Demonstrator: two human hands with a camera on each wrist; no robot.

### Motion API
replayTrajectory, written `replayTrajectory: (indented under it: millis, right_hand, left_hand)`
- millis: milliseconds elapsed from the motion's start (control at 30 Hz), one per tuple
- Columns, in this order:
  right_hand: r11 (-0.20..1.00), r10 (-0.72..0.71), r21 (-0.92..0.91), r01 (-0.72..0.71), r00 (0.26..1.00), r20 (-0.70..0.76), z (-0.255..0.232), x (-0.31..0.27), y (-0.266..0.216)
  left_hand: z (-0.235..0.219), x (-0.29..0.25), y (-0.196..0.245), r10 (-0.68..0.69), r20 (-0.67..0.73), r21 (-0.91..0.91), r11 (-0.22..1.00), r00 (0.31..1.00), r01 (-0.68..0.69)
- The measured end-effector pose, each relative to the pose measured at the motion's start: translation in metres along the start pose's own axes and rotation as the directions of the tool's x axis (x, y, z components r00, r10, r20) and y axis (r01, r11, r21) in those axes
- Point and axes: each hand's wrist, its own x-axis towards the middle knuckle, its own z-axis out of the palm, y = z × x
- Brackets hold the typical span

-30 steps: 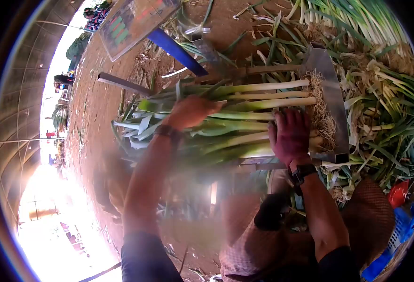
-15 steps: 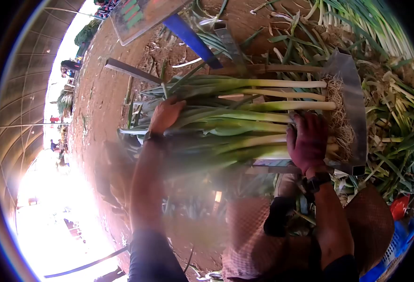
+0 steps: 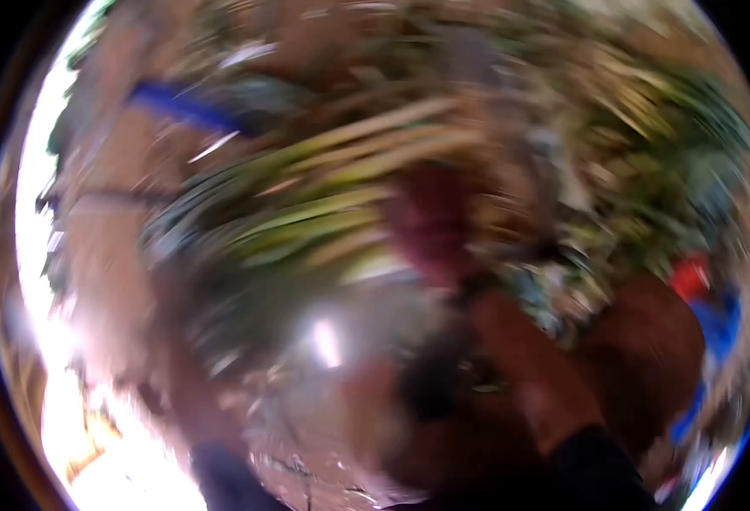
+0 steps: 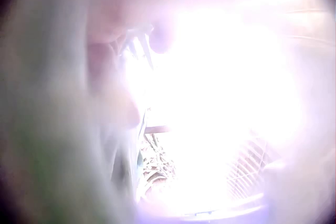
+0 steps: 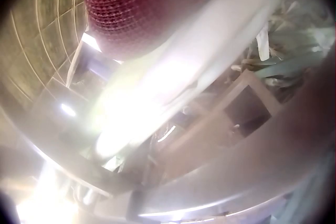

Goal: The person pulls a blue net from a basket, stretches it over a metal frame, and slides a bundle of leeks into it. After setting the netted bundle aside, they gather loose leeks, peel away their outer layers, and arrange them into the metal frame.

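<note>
Several leeks (image 3: 328, 200) lie side by side in a metal frame, white stems to the right and green leaves to the left. My right hand (image 3: 430, 217), in a dark red knit glove, grips leek stems near the root end. In the right wrist view, a gloved finger (image 5: 126, 19) curls against a thick white leek stem (image 5: 173, 74). My bare left hand is a dark blur at the leaf end in the head view. In the left wrist view, the left hand (image 4: 107, 22) appears beside pale leaves (image 4: 58, 103) in strong glare; I cannot tell whether it holds them.
A blue post (image 3: 183, 106) stands beyond the leaves. Heaps of loose leeks and trimmings (image 3: 639, 111) cover the ground on the right. A red item (image 3: 690, 277) and a blue basket (image 3: 720, 328) sit at the lower right. Bright glare fills the left edge.
My left hand drew back along the leaves, away from the stems. The head view has swung and blurred, shifting the leeks leftward in it. My right hand stays at the root end.
</note>
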Motion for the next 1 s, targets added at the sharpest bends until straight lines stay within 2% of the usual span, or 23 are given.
replayTrajectory:
  millis: [67, 100, 133, 167, 200, 233, 267, 300, 367, 400, 433, 467, 500, 567, 600, 633, 667, 700, 767, 833, 900, 967, 1000]
  right_hand:
    - [0.979, 0.114, 0.178, -0.098, 0.99, -0.08, 0.017, -0.009, 0.012]
    - [0.996, 0.089, 0.022, -0.087, 0.981, -0.171, 0.004, -0.011, 0.003]
    - [0.995, 0.097, 0.015, -0.096, 0.991, -0.09, -0.001, -0.007, 0.002]
    - [0.995, 0.097, 0.034, -0.097, 0.995, -0.004, -0.005, -0.004, 0.001]
    - [0.994, 0.102, 0.026, -0.102, 0.995, -0.013, -0.004, -0.006, -0.002]
    - [0.991, 0.064, -0.116, -0.059, 0.997, 0.039, -0.003, -0.008, -0.007]
    - [0.968, 0.038, -0.252, -0.013, 0.995, 0.097, -0.008, -0.012, -0.009]
    - [0.999, -0.049, -0.011, 0.048, 0.996, -0.074, -0.022, -0.02, -0.008]
    - [0.981, -0.046, 0.193, -0.028, 0.928, 0.369, -0.072, -0.059, -0.015]
    - [0.958, -0.085, 0.286, -0.029, 0.922, 0.379, -0.126, -0.071, -0.014]
    - [0.926, -0.123, 0.377, -0.034, 0.915, 0.384, -0.168, -0.09, -0.009]
    - [0.858, -0.048, 0.493, -0.147, 0.931, 0.361, -0.185, -0.111, 0.0]
    - [0.761, 0.023, 0.602, -0.242, 0.938, 0.347, -0.192, -0.133, 0.013]
    - [0.789, 0.269, 0.529, -0.313, 0.95, 0.16, -0.197, -0.174, 0.07]
    - [0.542, 0.59, 0.669, -0.509, 0.797, 0.128, -0.234, -0.183, 0.074]
    - [0.555, 0.679, 0.408, -0.725, 0.678, 0.283, -0.216, -0.205, 0.144]
    - [0.88, 0.468, -0.057, -0.471, 0.881, -0.067, -0.2, -0.236, 0.2]
    - [0.743, 0.661, -0.02, -0.669, 0.739, -0.129, -0.207, -0.244, 0.233]
    - [0.302, 0.953, 0.284, -0.91, 0.279, -0.118, -0.218, -0.253, 0.279]
    - [0.272, 0.962, 0.16, -0.949, 0.264, -0.069, -0.205, -0.258, 0.336]
    - [0.244, 0.969, 0.028, -0.969, 0.243, -0.033, -0.197, -0.258, 0.363]
    - [0.226, 0.973, -0.078, -0.971, 0.222, 0.057, -0.198, -0.238, 0.367]
    - [0.185, 0.982, -0.105, -0.977, 0.181, 0.046, -0.191, -0.237, 0.374]
  left_hand:
    - [-0.028, 0.011, 0.032, -0.021, -0.083, -0.164, 0.986, 0.996, 0.007]
    - [-0.047, 0.01, 0.037, -0.059, -0.099, -0.288, 0.957, 0.993, 0.029]
    - [-0.045, 0.022, 0.018, -0.25, -0.198, -0.345, 0.923, 0.948, 0.171]
    - [-0.074, 0.011, 0.037, -0.269, -0.197, -0.552, 0.825, 0.943, 0.12]
    - [-0.068, 0.011, 0.007, -0.278, -0.249, -0.746, 0.666, 0.928, 0.0]
    - [-0.088, 0.0, 0.008, -0.272, -0.28, -0.857, 0.503, 0.921, -0.112]
    - [-0.12, -0.017, 0.034, -0.303, -0.31, -0.882, 0.446, 0.901, -0.153]
    - [-0.152, -0.037, 0.069, -0.314, -0.347, -0.895, 0.393, 0.884, -0.212]
    - [-0.198, -0.085, 0.16, -0.284, -0.429, -0.894, 0.268, 0.858, -0.359]
    - [-0.233, -0.117, 0.243, -0.314, -0.461, -0.847, 0.434, 0.83, -0.307]
    - [-0.247, -0.133, 0.273, -0.358, -0.434, -0.889, 0.321, 0.827, -0.328]
    - [-0.244, -0.123, 0.224, -0.042, -0.36, -0.933, 0.008, 0.932, -0.36]
    - [-0.238, -0.115, 0.175, 0.29, -0.339, -0.922, -0.292, 0.895, -0.255]
    - [-0.262, -0.182, 0.408, 0.049, -0.26, -0.838, -0.508, 0.964, -0.2]
    - [-0.26, -0.193, 0.467, 0.281, -0.275, -0.913, -0.377, 0.919, -0.158]
    - [-0.255, -0.2, 0.513, 0.494, -0.247, -0.962, -0.229, 0.834, -0.149]
    - [-0.249, -0.206, 0.553, 0.584, -0.18, -0.978, -0.021, 0.791, -0.207]
    - [-0.243, -0.21, 0.59, 0.656, -0.089, -0.944, 0.183, 0.749, -0.273]
    - [-0.233, -0.2, 0.671, 0.806, 0.27, -0.832, 0.47, 0.526, -0.294]
    - [-0.206, -0.194, 0.739, 0.743, 0.465, -0.765, 0.611, 0.481, -0.204]
    - [-0.145, -0.172, 0.773, 0.794, 0.427, -0.815, 0.545, 0.433, -0.195]
    - [-0.069, -0.135, 0.8, 0.709, 0.495, -0.62, 0.693, 0.503, -0.367]
    - [-0.042, -0.124, 0.808, 0.769, 0.366, -0.561, 0.632, 0.525, -0.534]
